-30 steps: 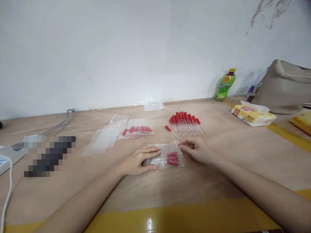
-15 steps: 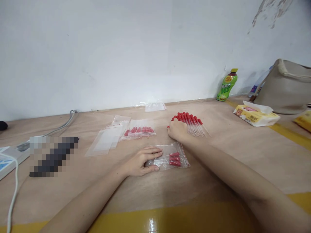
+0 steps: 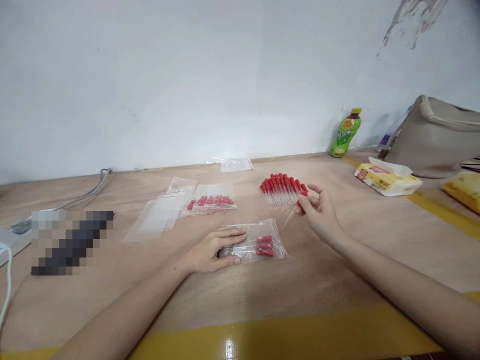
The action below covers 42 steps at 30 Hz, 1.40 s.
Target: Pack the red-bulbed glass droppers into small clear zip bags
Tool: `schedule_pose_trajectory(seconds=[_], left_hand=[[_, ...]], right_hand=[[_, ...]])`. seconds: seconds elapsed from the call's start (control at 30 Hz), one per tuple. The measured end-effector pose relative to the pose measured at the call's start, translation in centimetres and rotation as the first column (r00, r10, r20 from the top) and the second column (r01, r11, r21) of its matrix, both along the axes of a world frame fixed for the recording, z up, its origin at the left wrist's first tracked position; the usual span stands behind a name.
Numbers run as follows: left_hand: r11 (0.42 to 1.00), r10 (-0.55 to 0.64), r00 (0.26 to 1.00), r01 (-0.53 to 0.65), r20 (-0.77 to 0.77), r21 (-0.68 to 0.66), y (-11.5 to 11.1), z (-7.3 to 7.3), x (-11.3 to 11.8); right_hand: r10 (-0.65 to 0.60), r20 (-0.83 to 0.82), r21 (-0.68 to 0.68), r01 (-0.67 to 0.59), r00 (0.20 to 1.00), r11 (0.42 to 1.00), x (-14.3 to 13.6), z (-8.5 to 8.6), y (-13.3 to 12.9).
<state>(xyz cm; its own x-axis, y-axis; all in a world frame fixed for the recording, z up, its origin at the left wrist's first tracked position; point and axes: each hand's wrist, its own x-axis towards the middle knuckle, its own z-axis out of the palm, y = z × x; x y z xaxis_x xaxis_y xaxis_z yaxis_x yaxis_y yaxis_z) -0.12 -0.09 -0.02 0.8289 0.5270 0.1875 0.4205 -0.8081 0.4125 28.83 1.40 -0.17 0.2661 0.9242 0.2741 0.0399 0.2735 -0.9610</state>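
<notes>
A clear zip bag (image 3: 250, 231) with several red-topped droppers in it lies flat on the table. My left hand (image 3: 215, 250) rests on the bag's left end, fingers apart and lying flat. To the right, my right hand (image 3: 318, 212) pinches a red-topped dropper (image 3: 290, 216) by its bulb, its clear tip pointing down and left toward the bag's mouth. Just behind that hand, a fanned pile of red-topped droppers (image 3: 279, 187) lies on the table.
Filled bags (image 3: 212, 201) and flat clear bags (image 3: 155, 217) lie at the left, another bag (image 3: 236, 165) by the wall. Rightward are a green bottle (image 3: 345, 134), a tissue pack (image 3: 388, 177) and a grey handbag (image 3: 427, 140). A power strip (image 3: 15, 242) sits far left.
My right hand has moved rightward from the left side of the dropper pile and now holds one dropper. My left hand stays on the bag. The view has shifted slightly.
</notes>
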Motion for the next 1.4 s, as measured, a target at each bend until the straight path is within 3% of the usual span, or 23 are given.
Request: schedule_pose_trajectory(seconds=[0.17,0.4,0.57,0.73,0.87,1.0,1.1,1.23,1.33,1.4], left_hand=[[1.000,-0.004,1.000,0.004,0.005,0.002,-0.1,0.2,0.0],[1.000,-0.007,1.000,0.007,0.015,0.001,0.0,-0.1,0.0],[1.000,0.005,1.000,-0.005,-0.004,-0.009,0.0,-0.1,-0.1],[0.999,0.033,0.999,-0.033,-0.003,-0.003,-0.4,0.3,0.1],[0.999,0.038,0.999,-0.038,-0.002,-0.002,-0.5,0.4,0.0],[0.998,0.060,0.998,-0.060,-0.022,-0.005,-0.4,0.3,-0.1],[0.998,0.062,0.998,-0.062,-0.026,-0.005,-0.4,0.3,0.0],[0.998,0.067,0.997,-0.067,-0.024,-0.003,-0.5,0.5,0.1],[0.997,0.071,0.997,-0.071,-0.016,-0.011,-0.6,0.5,0.1],[0.998,0.063,0.998,-0.063,-0.013,-0.017,-0.5,0.4,0.1]], right_hand=[[0.006,-0.087,-0.103,-0.015,0.996,0.995,-0.5,-1.6,-0.2],[-0.097,-0.153,-0.060,0.088,0.983,0.994,0.6,-1.1,-0.1],[-0.006,-0.262,-0.144,-0.033,0.965,0.989,-0.3,-1.6,-0.8],[0.108,-0.346,-0.299,-0.218,0.932,0.929,-1.8,-1.8,-1.8],[0.343,-0.145,-0.334,-0.372,0.928,0.866,-1.2,-1.5,-2.1],[0.474,0.129,-0.378,-0.398,0.871,0.836,-0.6,-1.6,-1.8],[0.466,0.245,-0.329,-0.379,0.850,0.865,-1.2,-1.8,-1.5],[0.361,0.422,-0.178,-0.314,0.832,0.933,-2.6,-2.0,-1.3],[0.314,0.610,-0.059,-0.354,0.727,0.934,-3.0,-2.2,-1.3],[0.330,0.659,-0.055,-0.394,0.676,0.917,-2.7,-2.0,-1.2]])
